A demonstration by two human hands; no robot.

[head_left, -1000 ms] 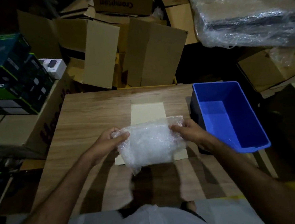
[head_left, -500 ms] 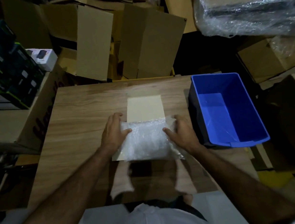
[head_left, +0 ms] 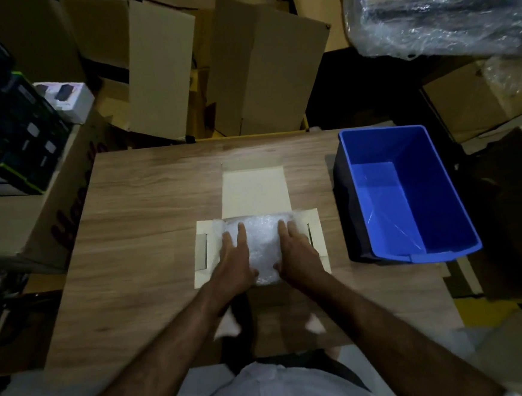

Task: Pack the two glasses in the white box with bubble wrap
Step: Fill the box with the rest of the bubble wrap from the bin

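The white box [head_left: 254, 192] lies opened out on the wooden table [head_left: 149, 225], its lid flap stretched away from me and side flaps spread left and right. A bubble wrap bundle [head_left: 262, 244] sits in the box's middle. My left hand [head_left: 235, 259] presses flat on the bundle's left side, fingers straight. On its right side my right hand [head_left: 296, 251] presses down the same way. The glasses are not visible; the wrap hides whatever is inside.
A blue plastic bin [head_left: 409, 192] stands on the table's right side. Brown cartons [head_left: 243, 68] are stacked behind the table, dark green boxes [head_left: 4, 124] at the left, and a plastic-wrapped bundle [head_left: 445, 11] at the upper right.
The bubble wrap bundle, held up in both hands a second ago, has come down into the white box. Both hands went from gripping its edges to pressing flat on top.
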